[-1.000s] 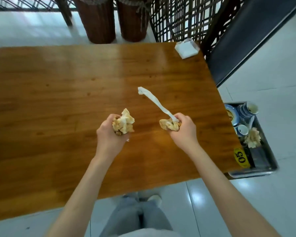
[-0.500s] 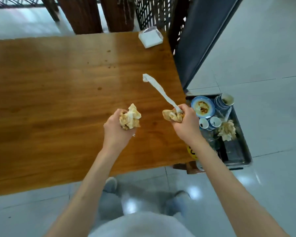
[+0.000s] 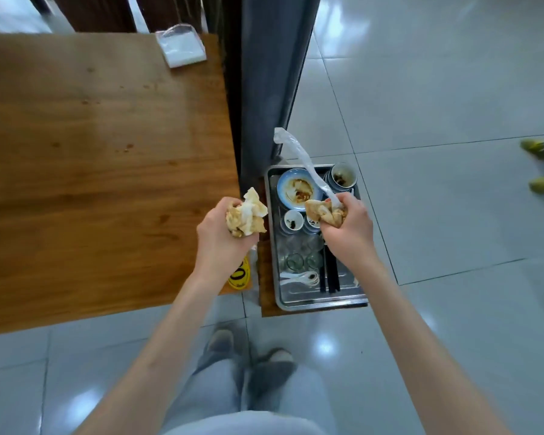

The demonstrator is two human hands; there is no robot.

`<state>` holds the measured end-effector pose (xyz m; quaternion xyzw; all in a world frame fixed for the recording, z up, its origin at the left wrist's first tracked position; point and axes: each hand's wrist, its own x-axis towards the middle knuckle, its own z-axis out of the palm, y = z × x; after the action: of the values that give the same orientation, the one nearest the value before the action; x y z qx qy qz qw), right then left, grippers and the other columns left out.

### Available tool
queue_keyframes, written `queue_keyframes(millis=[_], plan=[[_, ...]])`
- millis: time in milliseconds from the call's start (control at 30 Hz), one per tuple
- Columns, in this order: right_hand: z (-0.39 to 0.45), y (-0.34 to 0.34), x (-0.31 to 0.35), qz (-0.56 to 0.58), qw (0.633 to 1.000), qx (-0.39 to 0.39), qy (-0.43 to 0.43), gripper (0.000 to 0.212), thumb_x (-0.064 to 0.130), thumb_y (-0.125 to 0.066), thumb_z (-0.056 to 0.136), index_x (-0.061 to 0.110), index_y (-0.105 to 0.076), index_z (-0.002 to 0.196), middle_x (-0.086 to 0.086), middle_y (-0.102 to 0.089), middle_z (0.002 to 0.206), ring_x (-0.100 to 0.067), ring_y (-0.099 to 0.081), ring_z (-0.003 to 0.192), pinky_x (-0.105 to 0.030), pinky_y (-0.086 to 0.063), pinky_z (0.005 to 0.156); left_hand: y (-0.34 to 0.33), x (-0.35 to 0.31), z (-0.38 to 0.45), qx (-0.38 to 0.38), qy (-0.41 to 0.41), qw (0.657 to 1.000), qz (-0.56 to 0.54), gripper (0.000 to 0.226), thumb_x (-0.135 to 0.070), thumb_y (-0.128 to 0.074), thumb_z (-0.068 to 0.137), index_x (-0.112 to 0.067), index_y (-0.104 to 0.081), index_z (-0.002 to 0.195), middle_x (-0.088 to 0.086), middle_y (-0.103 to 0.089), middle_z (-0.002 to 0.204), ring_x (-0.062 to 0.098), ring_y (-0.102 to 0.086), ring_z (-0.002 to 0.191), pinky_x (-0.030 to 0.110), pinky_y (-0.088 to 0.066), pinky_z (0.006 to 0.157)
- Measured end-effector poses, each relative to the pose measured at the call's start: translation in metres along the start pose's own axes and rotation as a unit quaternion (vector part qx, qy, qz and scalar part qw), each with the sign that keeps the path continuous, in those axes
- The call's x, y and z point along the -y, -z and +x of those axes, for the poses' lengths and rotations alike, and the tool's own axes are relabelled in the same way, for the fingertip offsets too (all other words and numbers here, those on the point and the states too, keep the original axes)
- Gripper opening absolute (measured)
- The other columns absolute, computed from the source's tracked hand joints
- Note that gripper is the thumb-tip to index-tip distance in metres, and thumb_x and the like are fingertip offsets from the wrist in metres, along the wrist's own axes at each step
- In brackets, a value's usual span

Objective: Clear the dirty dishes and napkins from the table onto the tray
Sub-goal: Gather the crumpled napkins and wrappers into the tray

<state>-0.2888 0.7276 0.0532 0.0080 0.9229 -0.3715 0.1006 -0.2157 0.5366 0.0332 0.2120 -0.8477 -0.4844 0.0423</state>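
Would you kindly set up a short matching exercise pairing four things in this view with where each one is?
Things:
1. stained blue plate
2. clear napkin holder
3. black chopsticks
4. crumpled wad with plastic strip

Places:
A. far corner of the wooden table
B. gripped in the right hand
C. far end of the metal tray
D. near end of the tray, right of the white spoons

Pairs: 1-C, 2-A, 3-D, 4-B

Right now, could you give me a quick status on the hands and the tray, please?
Left hand grips a napkin wad at the table edge. Right hand grips napkin and wrapper over the tray. Nothing blocking.
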Motion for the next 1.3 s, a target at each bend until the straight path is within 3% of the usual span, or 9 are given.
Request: queue_keyframes(millis=[233,400,667,767,933,1033,1200,1300], plan=[[0.034,0.044,-0.072,0.016,1.0,0.005,0.003,0.023,0.006,-0.066,0.077,0.014,-0.057,0.097,-0.011,-0.053,0.1,-0.009,-0.046,0.072,-0.018,-0.034,0.058,-0.082,-0.026,-0.001,-0.004,-0.015,1.0,0.022,0.037,-0.02,-0.081,0.069,-0.024,-0.057,0.097,-0.011,-0.062,0.089,0.004,-0.055,0.077,0.006,-0.037,0.057],[0.045,0.058,-0.131,0.034,0.999,0.039,0.017,0.021,0.01,-0.068,0.079,0.012,-0.056,0.096,-0.012,-0.055,0.096,-0.022,-0.053,0.078,-0.034,-0.048,0.068,-0.157,-0.03,-0.024,-0.038,0.02,0.999,0.022,0.036,-0.021,-0.082,0.067,-0.021,-0.058,0.094,-0.006,-0.065,0.088,0.012,-0.057,0.079,0.011,-0.036,0.059],[0.062,0.041,-0.234,0.039,0.997,0.058,0.021,0.024,0.011,-0.068,0.08,0.023,-0.053,0.094,0.001,-0.05,0.09,-0.008,-0.048,0.075,-0.023,-0.041,0.062,-0.235,0.004,-0.038,-0.086,0.04,0.995,0.023,0.034,-0.014,-0.081,0.065,-0.021,-0.058,0.09,-0.006,-0.063,0.082,0.015,-0.059,0.077,0.025,-0.044,0.063],[0.074,0.019,-0.271,0.041,0.997,0.057,0.007,0.025,0.009,-0.067,0.079,0.022,-0.054,0.096,-0.001,-0.051,0.091,-0.01,-0.049,0.075,-0.021,-0.039,0.061,-0.252,0.025,-0.028,-0.093,0.04,0.994,0.038,0.037,-0.015,-0.082,0.064,-0.023,-0.058,0.09,-0.011,-0.063,0.081,0.009,-0.058,0.076,0.009,-0.038,0.059],[0.092,-0.021,-0.325,0.057,0.997,0.042,-0.02,0.026,0.008,-0.065,0.078,0.02,-0.056,0.099,-0.003,-0.054,0.094,-0.009,-0.051,0.077,-0.019,-0.038,0.061,-0.287,0.061,-0.013,-0.102,0.022,0.994,0.035,0.041,-0.019,-0.084,0.062,-0.032,-0.055,0.088,-0.02,-0.061,0.077,-0.006,-0.057,0.078,0.0,-0.035,0.061],[0.101,-0.046,-0.352,0.069,0.996,0.042,-0.031,0.024,0.01,-0.065,0.078,0.02,-0.055,0.097,-0.006,-0.056,0.094,-0.019,-0.054,0.082,-0.027,-0.043,0.066,-0.308,0.082,-0.006,-0.097,0.017,0.995,0.028,0.041,-0.019,-0.083,0.062,-0.033,-0.055,0.088,-0.019,-0.062,0.08,-0.009,-0.056,0.081,-0.001,-0.035,0.063],[0.107,-0.076,-0.38,0.063,0.994,0.043,-0.074,0.027,0.014,-0.066,0.079,0.018,-0.055,0.103,-0.008,-0.057,0.1,-0.021,-0.056,0.084,-0.039,-0.051,0.073,-0.33,0.097,0.005,-0.069,0.019,0.997,0.027,0.039,-0.022,-0.083,0.064,-0.031,-0.056,0.091,-0.017,-0.063,0.083,-0.006,-0.056,0.081,0.0,-0.036,0.063],[0.112,-0.085,-0.389,0.059,0.994,0.034,-0.084,0.025,0.017,-0.067,0.079,0.018,-0.055,0.101,-0.007,-0.058,0.098,-0.021,-0.056,0.082,-0.036,-0.051,0.07,-0.337,0.1,0.011,-0.057,0.015,0.998,0.022,0.038,-0.023,-0.082,0.064,-0.027,-0.057,0.092,-0.014,-0.064,0.084,-0.006,-0.056,0.081,0.0,-0.036,0.063]])
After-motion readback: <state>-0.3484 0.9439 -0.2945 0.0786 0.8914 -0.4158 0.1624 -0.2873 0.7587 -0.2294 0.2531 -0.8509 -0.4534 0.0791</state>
